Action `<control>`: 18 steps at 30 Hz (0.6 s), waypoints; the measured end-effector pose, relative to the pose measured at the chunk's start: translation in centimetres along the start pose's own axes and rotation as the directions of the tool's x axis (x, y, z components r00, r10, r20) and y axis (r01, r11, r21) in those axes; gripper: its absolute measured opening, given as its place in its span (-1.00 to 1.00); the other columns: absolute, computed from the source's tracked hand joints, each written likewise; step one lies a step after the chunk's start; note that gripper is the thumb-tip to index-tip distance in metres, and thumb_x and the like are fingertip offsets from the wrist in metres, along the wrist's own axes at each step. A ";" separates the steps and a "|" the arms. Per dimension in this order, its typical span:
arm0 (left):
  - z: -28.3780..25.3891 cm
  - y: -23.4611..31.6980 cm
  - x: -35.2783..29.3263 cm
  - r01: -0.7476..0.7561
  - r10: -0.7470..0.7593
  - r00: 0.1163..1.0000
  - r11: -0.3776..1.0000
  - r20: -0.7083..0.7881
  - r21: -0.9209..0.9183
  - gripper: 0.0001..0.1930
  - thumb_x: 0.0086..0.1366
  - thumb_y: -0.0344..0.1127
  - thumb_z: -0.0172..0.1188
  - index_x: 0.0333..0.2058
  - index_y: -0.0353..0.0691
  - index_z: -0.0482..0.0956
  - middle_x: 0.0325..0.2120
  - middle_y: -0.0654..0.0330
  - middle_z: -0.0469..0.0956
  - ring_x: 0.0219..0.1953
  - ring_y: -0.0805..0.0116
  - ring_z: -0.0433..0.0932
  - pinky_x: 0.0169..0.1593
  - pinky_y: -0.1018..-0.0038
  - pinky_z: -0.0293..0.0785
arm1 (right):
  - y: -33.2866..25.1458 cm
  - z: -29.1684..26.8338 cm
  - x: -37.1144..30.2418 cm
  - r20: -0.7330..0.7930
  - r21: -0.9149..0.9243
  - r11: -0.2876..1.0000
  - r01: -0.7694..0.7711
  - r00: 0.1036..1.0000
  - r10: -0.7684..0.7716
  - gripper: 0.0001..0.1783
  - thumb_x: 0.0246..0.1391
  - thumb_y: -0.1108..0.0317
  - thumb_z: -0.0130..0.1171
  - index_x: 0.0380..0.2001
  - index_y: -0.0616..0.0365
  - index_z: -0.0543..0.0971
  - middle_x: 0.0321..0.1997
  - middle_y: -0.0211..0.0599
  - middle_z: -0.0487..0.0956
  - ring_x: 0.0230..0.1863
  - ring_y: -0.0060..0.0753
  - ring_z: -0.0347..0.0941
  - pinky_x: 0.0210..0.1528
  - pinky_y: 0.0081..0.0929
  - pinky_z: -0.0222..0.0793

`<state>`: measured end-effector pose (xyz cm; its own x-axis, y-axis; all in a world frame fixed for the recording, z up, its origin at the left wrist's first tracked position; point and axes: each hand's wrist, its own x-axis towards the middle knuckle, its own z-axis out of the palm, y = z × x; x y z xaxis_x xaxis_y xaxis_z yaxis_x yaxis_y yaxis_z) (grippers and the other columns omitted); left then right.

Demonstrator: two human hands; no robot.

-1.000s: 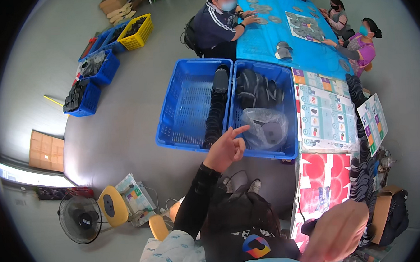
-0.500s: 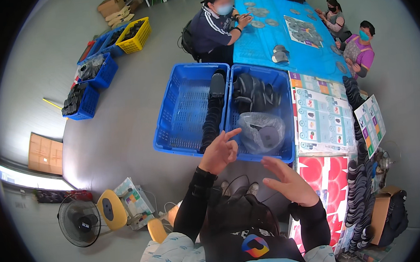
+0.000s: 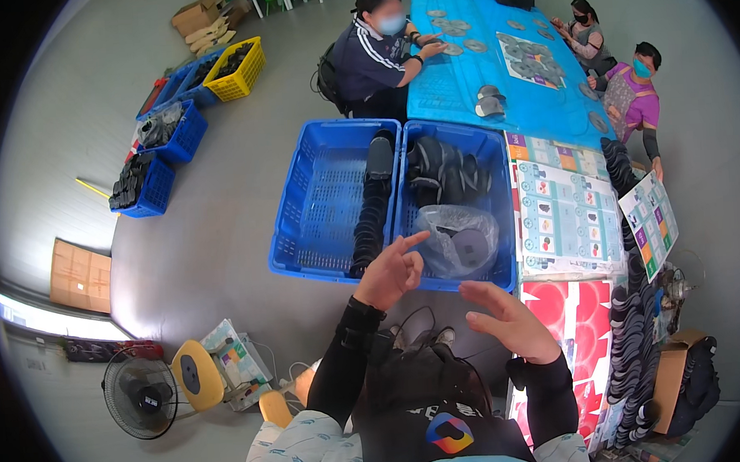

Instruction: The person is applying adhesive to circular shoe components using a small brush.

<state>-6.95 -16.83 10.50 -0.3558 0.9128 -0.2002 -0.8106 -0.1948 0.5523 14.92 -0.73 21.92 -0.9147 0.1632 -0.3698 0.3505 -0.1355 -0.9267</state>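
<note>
My left hand (image 3: 389,273) hovers at the near edge of two blue crates, its index finger stretched out and the other fingers loosely bent. Nothing shows in it. Lower and to the right, my right hand (image 3: 510,322) is held open, thumb apart, also without any object. The left crate (image 3: 307,226) holds a row of nested black curved pieces (image 3: 371,214) along its right side. In the right crate (image 3: 503,224) lie more dark curved pieces (image 3: 446,167) and a clear plastic bag (image 3: 454,247) with dark grey round pieces inside.
A blue-covered table (image 3: 451,93) carries grey round pieces and cap-like pieces (image 3: 489,101). Printed sheets (image 3: 570,212) and a red-patterned board (image 3: 563,321) lie to my right, beside stacked black pieces (image 3: 631,334). Co-workers stand around the table. A fan (image 3: 140,394) stands lower left.
The co-worker in purple has lowered an arm to the printed board at the right. The view has shifted slightly. My hands keep nearly the same pose.
</note>
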 end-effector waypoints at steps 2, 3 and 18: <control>0.2 -0.1 0.1 0.000 0.000 1.000 1.000 -0.003 -0.001 -0.35 0.62 0.09 -0.20 0.41 -0.31 0.19 -0.48 0.26 0.50 -0.53 0.49 0.41 -0.39 0.56 0.30 | -0.1 -0.1 0.1 0.004 0.014 1.000 -0.005 1.000 0.005 -0.36 0.33 0.30 0.25 0.38 0.25 0.33 0.41 -0.04 0.40 0.49 -0.22 0.25 0.47 -0.34 0.16; 0.3 -0.1 0.1 0.002 -0.002 1.000 1.000 -0.005 -0.002 -0.35 0.62 0.09 -0.19 0.41 -0.31 0.19 -0.48 0.26 0.49 -0.53 0.49 0.41 -0.39 0.56 0.30 | -0.1 -0.2 0.1 0.007 0.029 1.000 -0.011 1.000 0.011 -0.37 0.33 0.31 0.24 0.38 0.25 0.33 0.42 -0.04 0.40 0.49 -0.22 0.24 0.47 -0.34 0.16; 2.6 -2.4 1.5 -0.074 0.060 0.987 0.994 0.147 0.087 -0.24 0.47 -0.07 0.06 0.52 -0.14 0.00 0.12 -0.06 0.57 -0.57 0.48 0.37 -0.42 0.55 0.30 | -3.8 -3.9 -1.3 -0.189 0.385 0.674 0.630 0.769 -0.610 -0.11 0.22 0.24 0.31 0.50 0.05 0.10 0.04 -0.17 0.40 -0.34 -0.44 0.45 -0.52 -0.61 0.27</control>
<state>-4.31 -14.09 10.96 -0.3318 0.9423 -0.0453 -0.7388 -0.2297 0.6336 15.62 3.41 25.67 -0.8793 0.3933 0.2685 -0.4174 -0.3648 -0.8323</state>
